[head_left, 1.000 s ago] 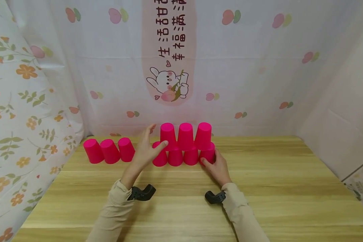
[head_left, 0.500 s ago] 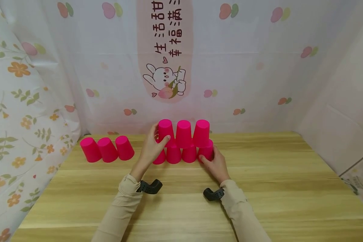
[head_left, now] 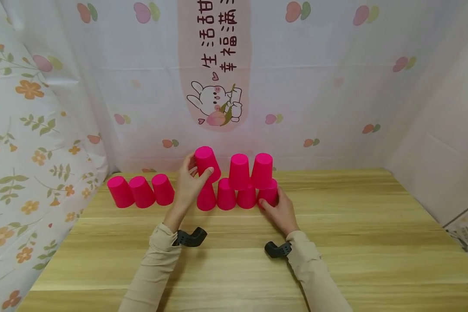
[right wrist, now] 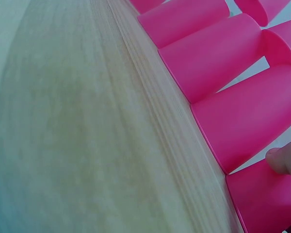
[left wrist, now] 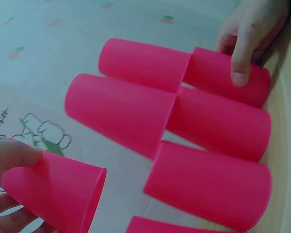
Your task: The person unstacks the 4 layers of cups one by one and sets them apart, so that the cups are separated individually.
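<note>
My left hand [head_left: 188,185] grips a pink cup [head_left: 206,159], which is upside down, tilted and raised above the left end of a bottom row of several pink cups [head_left: 226,198]. In the left wrist view this held cup [left wrist: 58,189] hangs apart from the others, its rim facing the row. Two upside-down cups [head_left: 239,172] stand on the row's right part, bridging the cups below. My right hand [head_left: 282,214] holds the rightmost bottom cup [head_left: 268,190], thumb on its front and fingers round its right side. The right wrist view shows the thumb on that cup [right wrist: 266,199].
Three more upside-down pink cups [head_left: 142,192] stand in a line at the table's left. The wooden table [head_left: 234,277] ends at a patterned curtain [head_left: 316,108] behind the cups. Another flowered curtain [head_left: 43,151] hangs along the left side.
My left hand closed round the left cup of the upper row, then lifted it off and to the left, tilting it. The right hand stays at the rightmost bottom cup.
</note>
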Available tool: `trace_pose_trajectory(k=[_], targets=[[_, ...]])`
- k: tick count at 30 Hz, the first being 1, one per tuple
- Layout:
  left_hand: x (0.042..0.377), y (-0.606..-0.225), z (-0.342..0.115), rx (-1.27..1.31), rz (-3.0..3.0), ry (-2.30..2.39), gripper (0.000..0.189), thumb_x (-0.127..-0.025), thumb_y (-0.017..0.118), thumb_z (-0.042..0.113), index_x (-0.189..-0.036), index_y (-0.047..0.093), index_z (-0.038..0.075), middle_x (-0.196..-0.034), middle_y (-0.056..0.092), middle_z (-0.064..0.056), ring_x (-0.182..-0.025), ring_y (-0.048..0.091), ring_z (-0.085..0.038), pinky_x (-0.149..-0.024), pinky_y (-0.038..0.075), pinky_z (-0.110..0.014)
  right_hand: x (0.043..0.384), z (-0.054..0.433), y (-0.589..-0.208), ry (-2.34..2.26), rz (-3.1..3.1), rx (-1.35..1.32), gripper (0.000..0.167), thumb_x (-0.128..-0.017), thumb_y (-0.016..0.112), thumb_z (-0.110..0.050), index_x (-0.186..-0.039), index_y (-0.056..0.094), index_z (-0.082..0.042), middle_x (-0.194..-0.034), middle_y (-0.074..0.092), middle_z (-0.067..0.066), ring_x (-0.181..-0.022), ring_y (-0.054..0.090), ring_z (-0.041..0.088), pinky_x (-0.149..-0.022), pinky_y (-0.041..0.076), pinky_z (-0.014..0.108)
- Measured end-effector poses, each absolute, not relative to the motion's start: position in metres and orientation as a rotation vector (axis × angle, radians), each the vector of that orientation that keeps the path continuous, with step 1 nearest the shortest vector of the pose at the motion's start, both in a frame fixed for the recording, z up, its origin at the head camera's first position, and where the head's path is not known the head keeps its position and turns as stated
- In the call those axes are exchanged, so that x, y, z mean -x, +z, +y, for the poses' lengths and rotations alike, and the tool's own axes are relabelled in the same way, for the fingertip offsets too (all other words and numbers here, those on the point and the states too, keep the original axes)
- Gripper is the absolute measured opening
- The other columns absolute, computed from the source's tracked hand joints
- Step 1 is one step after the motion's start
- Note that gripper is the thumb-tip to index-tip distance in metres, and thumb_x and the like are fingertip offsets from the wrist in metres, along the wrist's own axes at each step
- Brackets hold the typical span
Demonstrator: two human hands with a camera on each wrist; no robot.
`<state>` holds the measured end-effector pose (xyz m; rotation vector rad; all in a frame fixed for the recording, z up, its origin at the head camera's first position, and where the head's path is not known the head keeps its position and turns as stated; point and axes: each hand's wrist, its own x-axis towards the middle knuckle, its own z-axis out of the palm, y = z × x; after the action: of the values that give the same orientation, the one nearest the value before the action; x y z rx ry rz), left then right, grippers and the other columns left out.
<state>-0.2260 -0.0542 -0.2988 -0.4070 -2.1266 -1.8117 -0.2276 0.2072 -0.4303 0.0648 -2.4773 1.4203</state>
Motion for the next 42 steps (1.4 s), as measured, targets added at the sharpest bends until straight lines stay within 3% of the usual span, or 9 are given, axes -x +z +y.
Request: trace_pose_trajectory(k=[26,34,42], targets=[[0.215,-0.287,-0.073,0.327,-2.149,-1.656,0.055,-0.083,0.066,0.002,-0.131,0.042,-0.009,-0.125,0.049,-0.026,-0.112,0.048,-0.039,-0.093,0.043,-0.049,0.221,0.207,-0.432,1.424,-2.488,-0.021,0.051,-0.083,0.069,-0.021,-0.126,0.046,-0.005,-0.111,0.058,0.011,-0.097,0.057,0.025,-0.084,0.048,0.04],[0.24,-0.312,-0.082,0.356,-2.114,-1.647,0.057,-0.082,0.071,0.013,-0.132,0.045,-0.001,-0.124,0.052,-0.018,-0.111,0.05,-0.033,-0.092,0.045,-0.045,0.225,0.208,-0.432,1.412,-2.488,-0.043,0.05,-0.083,0.068,-0.022,-0.125,0.047,-0.005,-0.11,0.058,0.011,-0.096,0.057,0.025,-0.083,0.048,0.04],[0.234,-0.312,-0.091,0.369,-2.139,-1.579,0.058,-0.082,0.072,0.017,-0.131,0.046,0.002,-0.122,0.054,-0.015,-0.108,0.052,-0.03,-0.09,0.047,-0.044,0.227,0.208,-0.431,1.421,-2.475,-0.059,0.051,-0.083,0.069,-0.022,-0.125,0.047,-0.005,-0.11,0.058,0.011,-0.097,0.057,0.025,-0.083,0.048,0.04]])
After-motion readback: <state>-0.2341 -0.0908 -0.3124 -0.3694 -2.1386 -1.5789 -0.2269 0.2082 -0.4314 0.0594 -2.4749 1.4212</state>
